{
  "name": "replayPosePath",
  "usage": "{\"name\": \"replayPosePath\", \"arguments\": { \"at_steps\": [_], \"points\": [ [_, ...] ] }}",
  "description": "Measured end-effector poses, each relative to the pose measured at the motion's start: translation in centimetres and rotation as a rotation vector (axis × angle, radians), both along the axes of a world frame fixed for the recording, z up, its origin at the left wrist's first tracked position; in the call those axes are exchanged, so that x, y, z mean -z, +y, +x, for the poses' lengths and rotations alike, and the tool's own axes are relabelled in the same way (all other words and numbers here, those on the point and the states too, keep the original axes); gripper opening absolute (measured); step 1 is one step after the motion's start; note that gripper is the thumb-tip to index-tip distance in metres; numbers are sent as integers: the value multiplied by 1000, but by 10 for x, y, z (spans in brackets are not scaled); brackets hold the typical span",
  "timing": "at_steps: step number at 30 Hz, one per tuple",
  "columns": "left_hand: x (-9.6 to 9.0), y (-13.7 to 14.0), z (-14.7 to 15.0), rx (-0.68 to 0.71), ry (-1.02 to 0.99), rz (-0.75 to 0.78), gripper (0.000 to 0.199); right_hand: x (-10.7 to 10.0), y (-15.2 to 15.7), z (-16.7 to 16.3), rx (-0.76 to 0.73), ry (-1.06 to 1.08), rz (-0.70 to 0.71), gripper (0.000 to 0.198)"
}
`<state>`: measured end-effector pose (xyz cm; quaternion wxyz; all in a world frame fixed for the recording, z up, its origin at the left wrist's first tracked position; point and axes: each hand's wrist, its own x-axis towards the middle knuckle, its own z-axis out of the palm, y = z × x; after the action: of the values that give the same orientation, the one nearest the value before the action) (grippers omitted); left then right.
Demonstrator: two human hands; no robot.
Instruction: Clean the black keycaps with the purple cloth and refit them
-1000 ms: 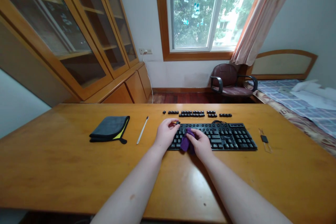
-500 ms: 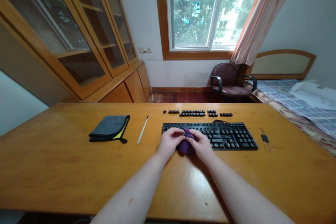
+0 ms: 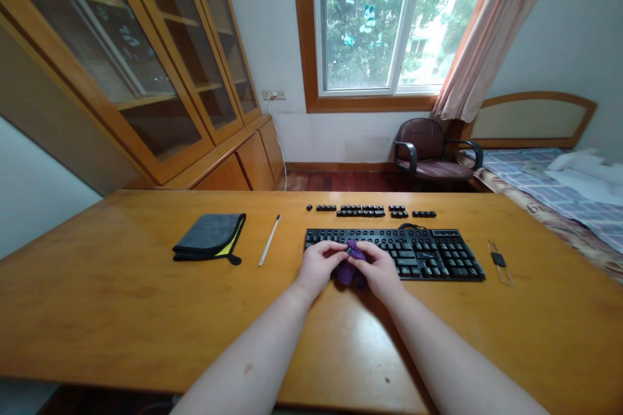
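Both of my hands are together over the front left of a black keyboard (image 3: 406,253). My left hand (image 3: 315,267) pinches a small dark keycap (image 3: 348,251) between thumb and fingertips. A crumpled purple cloth (image 3: 346,274) is gripped in my right hand (image 3: 380,270), its folds pressed against the keycap and hanging below the fingers. Behind the keyboard, loose black keycaps (image 3: 360,211) lie in rows on the wooden desk. The keyboard's top row shows bare switches, while many lower keys still have caps. My hands hide part of its left side.
Left of the keyboard lies a white brush (image 3: 269,240) with a dark tip, then a folded grey cloth (image 3: 207,235) with yellow lining. A wire keycap puller (image 3: 498,260) rests to the right. Beyond the desk (image 3: 146,311) stand a chair (image 3: 428,146) and a bed.
The whole view has shifted slightly, so everything appears a little further right. My fingers have moved a little on the keycap and the purple cloth; both stay held.
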<state>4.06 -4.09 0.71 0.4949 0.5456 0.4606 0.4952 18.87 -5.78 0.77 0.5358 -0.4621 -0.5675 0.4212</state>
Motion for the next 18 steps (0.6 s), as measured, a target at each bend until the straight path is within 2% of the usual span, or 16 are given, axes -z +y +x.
{"name": "replayPosePath", "arguments": {
  "at_steps": [7, 18],
  "points": [
    [1, 0, -1, 24, -63, -59, 15, -2, -2, 0, 26, 12, -19, 14],
    [3, -1, 2, 29, -147, -131, 20, 3, -1, 2, 60, 35, -2, 11]
  ]
}}
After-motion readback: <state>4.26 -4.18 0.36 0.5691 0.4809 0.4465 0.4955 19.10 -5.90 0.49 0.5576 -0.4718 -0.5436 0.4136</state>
